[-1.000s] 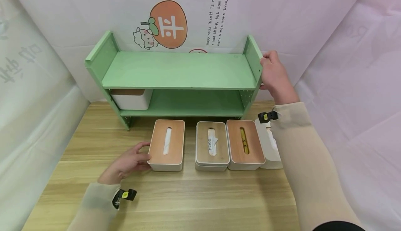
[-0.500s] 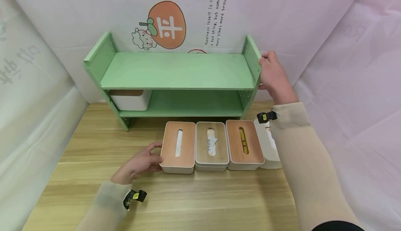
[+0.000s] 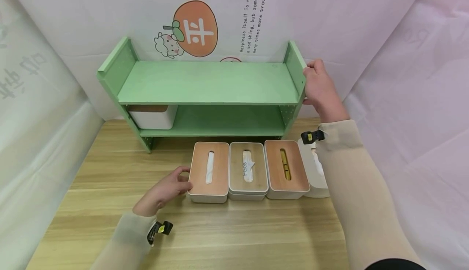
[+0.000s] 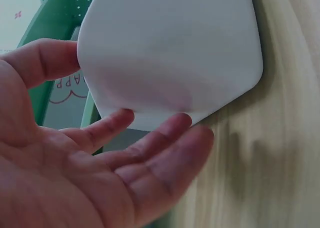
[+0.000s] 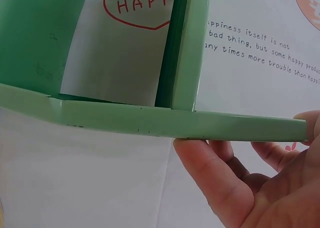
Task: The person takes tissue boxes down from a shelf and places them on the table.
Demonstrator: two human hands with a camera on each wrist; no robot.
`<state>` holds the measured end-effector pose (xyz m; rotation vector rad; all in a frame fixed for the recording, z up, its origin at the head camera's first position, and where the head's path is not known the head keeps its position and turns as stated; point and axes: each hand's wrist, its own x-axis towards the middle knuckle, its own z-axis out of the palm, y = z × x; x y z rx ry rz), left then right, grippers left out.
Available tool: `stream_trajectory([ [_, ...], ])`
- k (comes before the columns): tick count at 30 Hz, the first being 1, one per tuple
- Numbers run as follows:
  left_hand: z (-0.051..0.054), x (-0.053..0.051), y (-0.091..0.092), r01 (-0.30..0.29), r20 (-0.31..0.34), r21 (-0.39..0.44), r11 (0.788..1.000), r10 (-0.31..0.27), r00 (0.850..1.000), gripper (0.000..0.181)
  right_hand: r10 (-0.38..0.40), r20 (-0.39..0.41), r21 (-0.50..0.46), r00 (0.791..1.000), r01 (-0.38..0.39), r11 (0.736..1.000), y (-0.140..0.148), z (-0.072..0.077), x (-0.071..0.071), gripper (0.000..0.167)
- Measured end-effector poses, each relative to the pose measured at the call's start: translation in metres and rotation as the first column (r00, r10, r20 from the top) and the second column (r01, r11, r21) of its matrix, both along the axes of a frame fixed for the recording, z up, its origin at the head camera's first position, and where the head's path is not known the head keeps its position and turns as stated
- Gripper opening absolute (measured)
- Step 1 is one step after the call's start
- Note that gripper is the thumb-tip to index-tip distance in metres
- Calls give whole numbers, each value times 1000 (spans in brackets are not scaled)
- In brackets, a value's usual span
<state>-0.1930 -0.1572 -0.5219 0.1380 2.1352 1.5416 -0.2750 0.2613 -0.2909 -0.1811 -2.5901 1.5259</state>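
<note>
At the left end of a row on the table is a tissue box [image 3: 199, 168] with a pinkish wooden lid and white sides. My left hand [image 3: 165, 190] touches its left side with fingertips; in the left wrist view the fingers [image 4: 165, 180] lie extended along the white wall. The box stands against a second tissue box [image 3: 259, 168] with a light wood lid. My right hand [image 3: 323, 88] holds the right side panel of a green two-tier shelf [image 3: 209, 82]. In the right wrist view, its fingers lie against the panel's outer face and its edge.
Right of the second box stands a tissue box [image 3: 272, 176] with a yellow-green pack in its slot. A white tissue box [image 3: 311, 180] is partly behind my right sleeve. Another white box [image 3: 154, 119] with a wooden lid sits at the lower tier's left end. White printed cloth surrounds the table.
My left hand and the leftmost tissue box have slid right, closing the gap to the second box. During the last half second they barely move. My right hand stays on the shelf.
</note>
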Motion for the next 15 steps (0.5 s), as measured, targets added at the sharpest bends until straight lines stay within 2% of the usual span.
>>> stream_trajectory([
  [2,5,1,1,-7,-92,-122,993,-4,996,59,1,-1,-5,1000,-1,1000,-1,1,0,42],
  [3,9,1,1,-18,-162,-192,981,-13,987,59,2,-3,-6,1000,-2,1000,-1,1,0,41],
  [4,13,1,1,-45,-244,-259,965,-21,970,58,4,0,-6,1000,-4,1000,-1,1,0,41],
  [5,19,1,0,-86,-334,-317,945,-27,942,58,4,2,-3,1000,-4,1000,-1,1,1,41],
  [6,24,1,0,-143,-435,-362,921,-31,900,56,4,6,-2,1000,-4,1000,-1,1,1,41],
  [7,30,-1,-1,-216,-540,-382,898,-28,841,54,3,9,-2,1000,-3,1000,-1,1,1,42],
  [8,35,-4,-3,-291,-658,-381,878,-36,752,51,3,10,-1,1000,-3,1000,-1,1,1,42],
  [9,41,-9,-6,-358,-756,-358,862,-43,653,48,4,10,1,1000,-4,1000,-1,0,1,42],
  [10,46,-15,-9,-412,-837,-323,852,-55,544,46,3,11,2,1000,-3,1000,-1,1,2,42],
  [12,53,-30,-16,-491,-944,-247,835,-92,318,41,2,11,-1,1000,-2,1000,0,1,2,42],
  [13,56,-39,-20,-519,-968,-219,826,-116,223,39,2,10,1,1000,-2,1000,0,1,2,43],
  [14,59,-48,-23,-539,-979,-198,819,-142,145,39,3,11,2,1000,-3,1000,0,1,2,43],
  [15,62,-55,-27,-554,-981,-195,809,-163,108,39,3,12,2,1000,-3,1000,0,1,1,44],
])
